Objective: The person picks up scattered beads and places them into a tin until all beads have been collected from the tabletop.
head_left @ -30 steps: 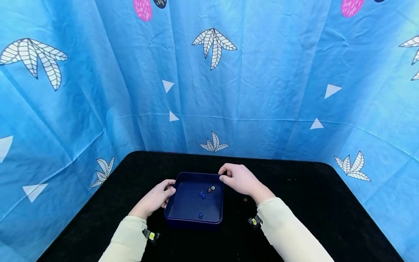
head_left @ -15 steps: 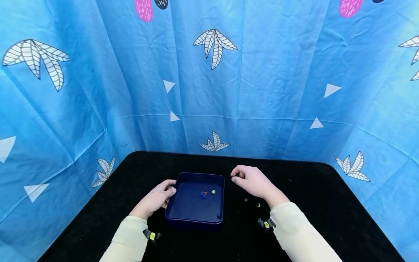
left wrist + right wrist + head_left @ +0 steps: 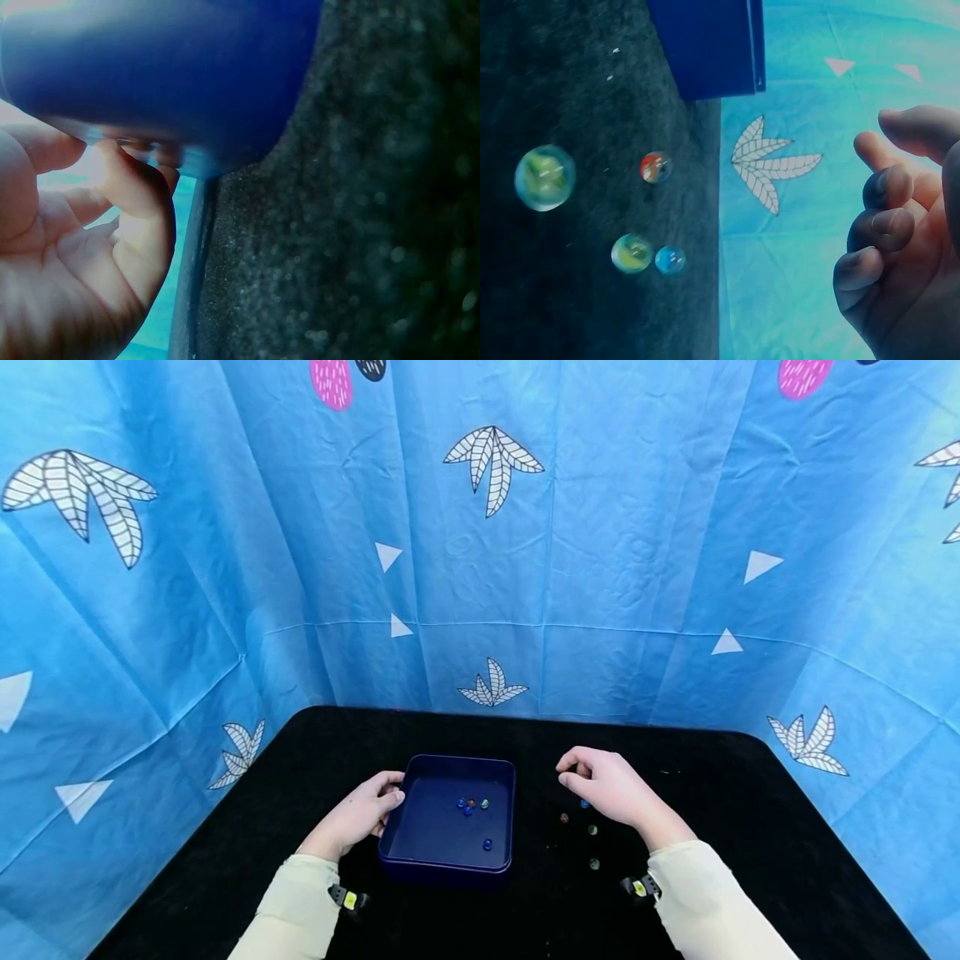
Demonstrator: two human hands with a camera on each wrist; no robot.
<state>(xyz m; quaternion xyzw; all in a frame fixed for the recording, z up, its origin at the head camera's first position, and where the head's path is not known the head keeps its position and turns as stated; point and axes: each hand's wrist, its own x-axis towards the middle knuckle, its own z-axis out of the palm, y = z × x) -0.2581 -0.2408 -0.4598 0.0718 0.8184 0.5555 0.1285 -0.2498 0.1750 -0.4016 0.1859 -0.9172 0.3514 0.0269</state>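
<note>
"Five small round glass marbles (image 3: 468, 811) lie in the dark blue, square box with rounded corners (image 3: 431, 837). How are they spread?"

"Four sit close together right of the middle: two blue, one orange-brown, one pale green. Another blue one is apart, towards the front right corner."

"And the left hand (image 3: 358, 812)?"

"It grips the box's left side, thumb at the rim, fingers against the outer wall."

"The right hand (image 3: 609, 785)?"

"Above the black, fuzzy surface (image 3: 720, 860), right of the box and apart from it. Its fingers are loosely curled, with a small gap between thumb and index finger; I can see nothing in its hold."

"What lies near it?"

"A blue glass marble (image 3: 585, 804), just beside it in the head view, an orange-and-white glass marble (image 3: 656, 167) and two green-streaked glass marbles (image 3: 544, 178), all on the surface."

"Behind?"

"A blue cloth curtain with white leaf shapes (image 3: 622, 568)."
</note>
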